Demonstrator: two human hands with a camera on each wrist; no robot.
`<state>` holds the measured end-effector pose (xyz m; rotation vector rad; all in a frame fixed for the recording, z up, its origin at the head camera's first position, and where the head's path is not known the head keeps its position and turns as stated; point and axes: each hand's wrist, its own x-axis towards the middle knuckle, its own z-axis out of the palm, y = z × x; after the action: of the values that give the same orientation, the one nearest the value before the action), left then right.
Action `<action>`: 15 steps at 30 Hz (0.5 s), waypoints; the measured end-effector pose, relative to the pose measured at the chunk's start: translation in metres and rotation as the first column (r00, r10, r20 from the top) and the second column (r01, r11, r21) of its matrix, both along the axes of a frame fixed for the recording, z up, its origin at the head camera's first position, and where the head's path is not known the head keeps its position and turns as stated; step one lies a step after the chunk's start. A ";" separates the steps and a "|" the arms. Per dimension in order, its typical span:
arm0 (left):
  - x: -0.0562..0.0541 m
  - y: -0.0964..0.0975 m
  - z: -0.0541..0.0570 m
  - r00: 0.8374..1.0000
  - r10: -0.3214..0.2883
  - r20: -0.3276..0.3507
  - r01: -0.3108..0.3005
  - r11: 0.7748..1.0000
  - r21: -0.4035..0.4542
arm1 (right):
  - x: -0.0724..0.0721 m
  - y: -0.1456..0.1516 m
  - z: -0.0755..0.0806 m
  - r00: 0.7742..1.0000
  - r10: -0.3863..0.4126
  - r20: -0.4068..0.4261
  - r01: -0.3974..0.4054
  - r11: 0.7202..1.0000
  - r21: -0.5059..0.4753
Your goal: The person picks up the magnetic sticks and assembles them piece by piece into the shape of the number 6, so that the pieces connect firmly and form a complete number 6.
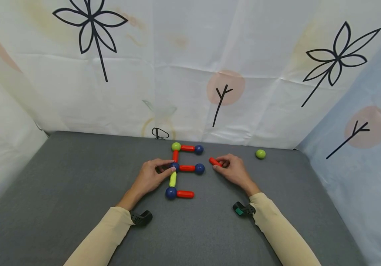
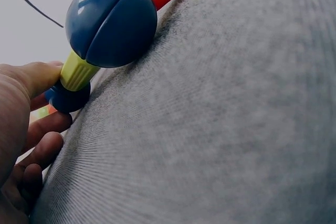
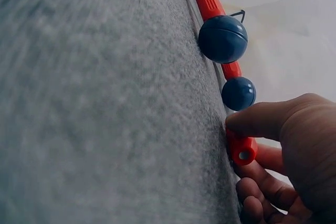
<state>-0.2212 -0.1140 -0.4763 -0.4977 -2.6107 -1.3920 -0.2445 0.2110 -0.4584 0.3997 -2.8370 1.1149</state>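
Note:
An E-shaped build of magnetic rods and balls lies on the grey table. My left hand (image 1: pixel 151 176) pinches the blue ball (image 1: pixel 175 167) midway down its left side. A red rod (image 1: pixel 175 156) runs from there up to a green ball (image 1: pixel 176 146), and a yellow-green rod (image 1: pixel 172 179) down to another blue ball (image 1: pixel 171 193). The upper two side arms each end in a blue ball (image 1: pixel 199 169); the lowest is a red rod (image 1: pixel 185 194) with a bare end. Right of the build, my right hand (image 1: pixel 235 170) holds a loose red rod (image 3: pixel 242 151), its metal tip showing.
A loose green ball (image 1: pixel 260 154) sits beyond my right hand, toward the table's back edge. Patterned white cloth (image 1: pixel 190 111) hangs behind the grey table (image 1: pixel 77 177) and along both sides. Each wrist wears a dark band (image 1: pixel 141 218).

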 end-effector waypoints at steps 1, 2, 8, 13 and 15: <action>0.000 0.000 0.000 1.000 0.000 0.003 0.000 1.000 0.000 | 0.000 0.000 0.001 1.000 0.000 0.002 0.000 1.000 0.004; 0.000 0.000 0.001 1.000 0.000 0.004 0.000 1.000 -0.003 | 0.001 -0.001 0.002 1.000 -0.002 0.006 0.002 1.000 0.007; -0.001 0.002 0.002 1.000 0.006 0.011 -0.006 1.000 -0.005 | 0.001 -0.004 0.005 1.000 -0.010 0.020 0.010 1.000 0.008; -0.003 0.004 0.002 0.999 0.025 0.022 -0.024 0.999 -0.022 | 0.002 -0.003 0.006 0.999 0.008 0.036 -0.008 1.000 0.006; -0.004 0.006 0.002 0.999 0.034 0.030 -0.033 0.999 -0.030 | 0.003 -0.002 0.008 0.998 0.024 0.060 -0.023 1.000 -0.006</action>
<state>-0.2252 -0.1085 -0.4744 -0.4382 -2.6542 -1.3632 -0.2415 0.2087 -0.4509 0.4072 -2.8877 1.1577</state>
